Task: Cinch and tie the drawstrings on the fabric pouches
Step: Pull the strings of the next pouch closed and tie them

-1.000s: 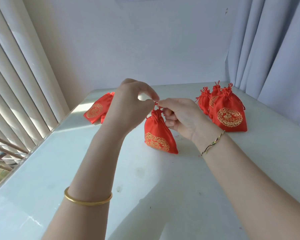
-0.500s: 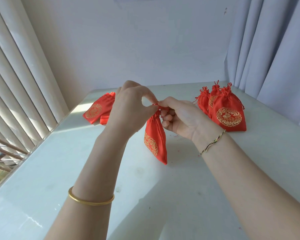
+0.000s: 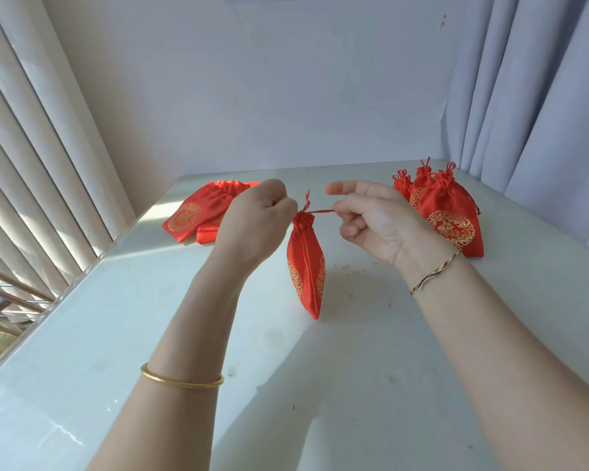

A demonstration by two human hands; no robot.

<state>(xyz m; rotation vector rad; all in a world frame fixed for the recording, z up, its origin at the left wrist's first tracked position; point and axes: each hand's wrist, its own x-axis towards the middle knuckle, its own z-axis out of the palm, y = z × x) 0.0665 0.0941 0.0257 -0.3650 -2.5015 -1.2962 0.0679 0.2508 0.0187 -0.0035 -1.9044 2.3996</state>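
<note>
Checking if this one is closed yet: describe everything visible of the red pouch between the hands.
The red pouch is shiny satin-like fabric with gold motifs, seen edge-on, hanging narrow and tilted. Its neck is gathered tight. A red drawstring runs taut to the right hand, which pinches it; the left hand grips at the neck's other side. A loose cord end sticks up. Whether its tip touches the table is unclear.

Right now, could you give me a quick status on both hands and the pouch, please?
Left hand pinches pouch at its neck; right hand pinches drawstring, taut. Neck cinched. Nothing in the way.
</note>
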